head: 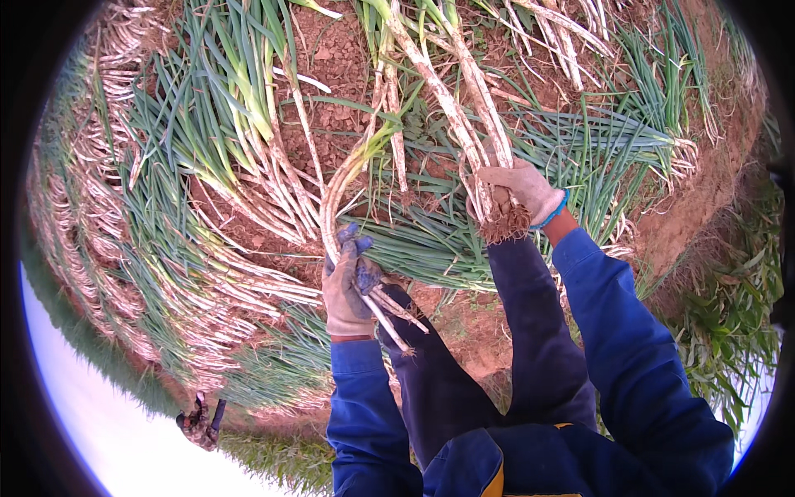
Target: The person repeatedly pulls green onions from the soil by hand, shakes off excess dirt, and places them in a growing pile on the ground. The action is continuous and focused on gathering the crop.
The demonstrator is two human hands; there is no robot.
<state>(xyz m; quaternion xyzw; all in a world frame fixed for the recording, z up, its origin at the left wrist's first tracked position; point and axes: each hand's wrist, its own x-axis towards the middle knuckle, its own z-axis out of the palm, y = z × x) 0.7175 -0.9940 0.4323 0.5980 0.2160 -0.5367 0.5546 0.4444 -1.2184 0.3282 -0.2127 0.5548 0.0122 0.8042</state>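
Note:
My left hand (351, 286), in a worn work glove with blue-grey fingers, grips a few bent green onions (338, 189). Their white root ends stick out below the palm, and their stalks curve up toward a yellow-green part. On the other side, my gloved right hand (525, 189) holds a bunch of long green onions (456, 109) close to the base. A tangle of brown roots (506, 220) hangs under that hand, over my trouser leg. The bunch's white, soil-stained stalks run up and left, and its leaves leave the picture at the top.
Green onions (267, 180) lie in heaps on reddish soil (335, 68) to the left. Green leaves (428, 248) cover the ground before my legs. More onion rows (99, 155) stretch along the far left. Leafy plants (714, 304) grow at right. A person (202, 422) is far off, lower left.

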